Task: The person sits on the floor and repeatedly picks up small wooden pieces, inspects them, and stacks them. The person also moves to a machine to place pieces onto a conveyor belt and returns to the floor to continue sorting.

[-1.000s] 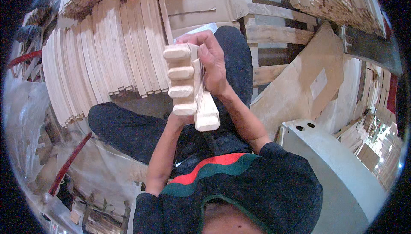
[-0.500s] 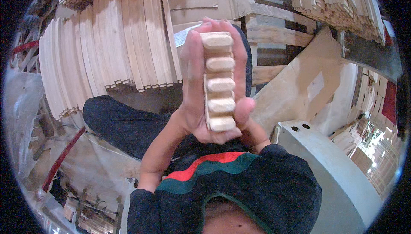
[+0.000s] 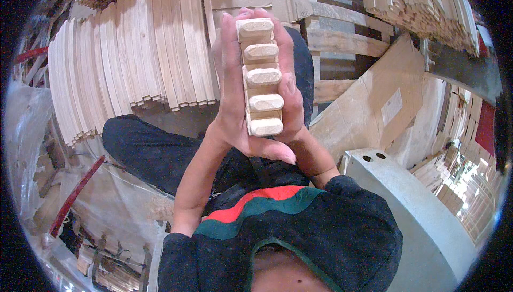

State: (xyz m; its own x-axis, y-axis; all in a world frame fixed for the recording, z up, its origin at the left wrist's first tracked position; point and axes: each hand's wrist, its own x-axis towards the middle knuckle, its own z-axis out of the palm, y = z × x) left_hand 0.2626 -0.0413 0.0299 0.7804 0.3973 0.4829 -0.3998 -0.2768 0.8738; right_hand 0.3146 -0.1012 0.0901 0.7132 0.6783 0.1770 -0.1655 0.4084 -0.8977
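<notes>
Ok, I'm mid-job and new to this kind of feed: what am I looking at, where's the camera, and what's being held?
There is no machine here. A fisheye camera on a person's head looks down, so straight edges bend. The left hand and right hand together clasp a stack of five pale wooden sticks, rounded ends toward the camera. Below are the person's dark trousers and striped shirt. Behind lie rows of wooden slats, with a grey metal housing on the right.
</notes>
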